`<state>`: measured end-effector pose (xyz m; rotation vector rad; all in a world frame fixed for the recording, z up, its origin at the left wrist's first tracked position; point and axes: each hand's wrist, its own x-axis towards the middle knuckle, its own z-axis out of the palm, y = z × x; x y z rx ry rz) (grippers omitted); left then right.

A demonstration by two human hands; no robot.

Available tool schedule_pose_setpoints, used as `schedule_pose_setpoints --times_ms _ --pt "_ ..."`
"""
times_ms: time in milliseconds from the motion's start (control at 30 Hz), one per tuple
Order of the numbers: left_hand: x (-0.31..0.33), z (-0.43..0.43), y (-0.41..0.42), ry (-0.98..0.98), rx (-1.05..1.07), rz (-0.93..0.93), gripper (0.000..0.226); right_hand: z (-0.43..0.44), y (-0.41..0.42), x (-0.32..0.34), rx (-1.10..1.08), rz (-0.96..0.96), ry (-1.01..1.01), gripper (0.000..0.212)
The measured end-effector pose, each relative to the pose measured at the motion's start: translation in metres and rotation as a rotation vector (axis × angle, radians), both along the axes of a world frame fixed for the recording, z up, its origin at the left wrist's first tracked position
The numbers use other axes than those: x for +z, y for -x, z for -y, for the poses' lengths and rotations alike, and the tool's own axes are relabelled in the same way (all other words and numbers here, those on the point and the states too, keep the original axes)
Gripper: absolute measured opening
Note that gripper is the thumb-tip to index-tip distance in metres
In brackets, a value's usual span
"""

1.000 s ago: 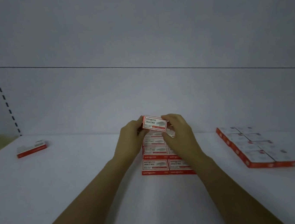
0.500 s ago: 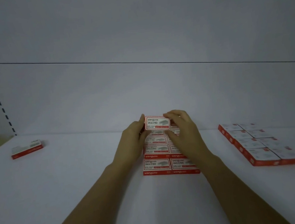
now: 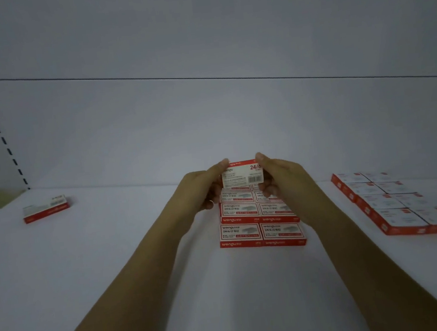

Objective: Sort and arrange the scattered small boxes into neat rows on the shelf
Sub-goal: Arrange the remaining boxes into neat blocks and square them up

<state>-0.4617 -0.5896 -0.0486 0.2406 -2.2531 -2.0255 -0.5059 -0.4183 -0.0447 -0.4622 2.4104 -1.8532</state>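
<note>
Box (image 3: 242,175) pinched by ends between left hand (image 3: 201,191) and right hand (image 3: 280,181), above far end of centre rows (image 3: 260,227) on shelf (image 3: 115,272). Risk: barcode face up on landing; careless lowering nudges rows crooked.

- The left hand (image 3: 203,190) grips the left end of a small box (image 3: 241,176), thumb tip at its top corner, fingers curled below.
- The right hand (image 3: 282,182) pinches the box's right end, a fingertip at the top corner.
- The left forearm (image 3: 142,269) and right forearm (image 3: 357,244), both bare, converge on the box from below.
</note>
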Motion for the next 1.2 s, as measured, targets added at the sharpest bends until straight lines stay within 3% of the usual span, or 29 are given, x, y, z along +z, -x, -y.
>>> schedule_pose_setpoints --times_ms 167,333,600,733,800,1033,1200 --pt "-0.001 0.002 -0.005 0.013 0.014 0.071 0.051 0.004 -0.004 0.000 0.111 0.218 0.174 0.039" --pt "-0.001 0.006 -0.006 -0.009 -0.018 0.094 0.047 0.004 -0.003 0.000 0.119 0.231 0.191 0.038" --pt "-0.007 0.009 -0.007 -0.181 -0.269 -0.048 0.030 0.004 -0.021 0.013 0.057 -0.234 0.023 0.033" --pt "-0.013 0.004 -0.006 -0.092 -0.264 -0.127 0.033 0.019 -0.031 0.003 0.085 -0.620 -0.226 0.042" --pt "-0.014 0.003 -0.006 -0.047 -0.259 -0.155 0.033 0.023 -0.032 -0.002 0.094 -0.722 -0.286 0.044" --pt "-0.015 0.003 -0.004 0.000 -0.180 -0.181 0.039 0.019 -0.029 -0.001 0.076 -0.762 -0.298 0.044" --pt "-0.009 0.003 -0.004 0.143 0.008 -0.212 0.042 0.006 -0.021 0.006 0.023 -0.542 -0.242 0.043"
